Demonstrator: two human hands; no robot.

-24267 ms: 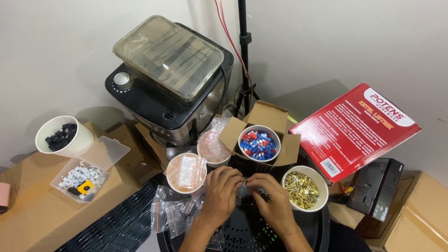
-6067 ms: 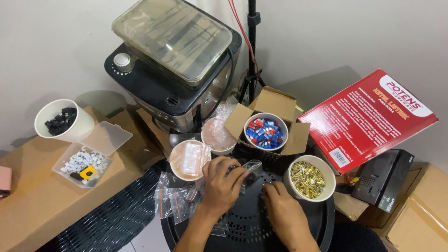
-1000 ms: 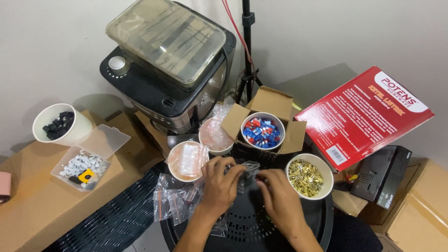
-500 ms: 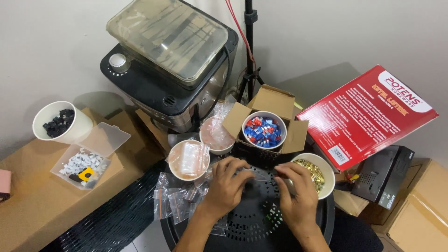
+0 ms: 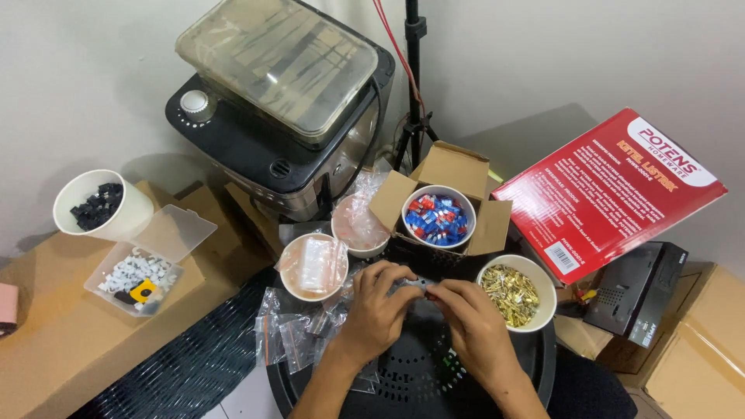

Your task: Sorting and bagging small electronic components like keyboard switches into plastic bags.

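My left hand [image 5: 378, 312] and my right hand [image 5: 470, 326] meet over a round black surface [image 5: 419, 376], fingertips pinching a small clear plastic bag [image 5: 414, 285] between them. Just right of my right hand stands a white bowl of small gold metal parts [image 5: 514, 292]. Behind the hands an open cardboard box holds a white bowl of blue and red parts [image 5: 437, 216]. Left of my left hand a bowl holds small clear bags [image 5: 313, 265], and another bowl with clear plastic [image 5: 357, 223] sits behind it.
Loose clear bags [image 5: 291, 335] lie by my left wrist. A black appliance with a clear lid [image 5: 283, 101] stands at the back. At left are a white cup of black parts [image 5: 101, 206] and a clear tray of white parts [image 5: 136, 271]. A red box [image 5: 609, 190] lies at right.
My right hand has come back from the bowl of gold parts to meet my left hand at the small bag. The camera view has shifted slightly.
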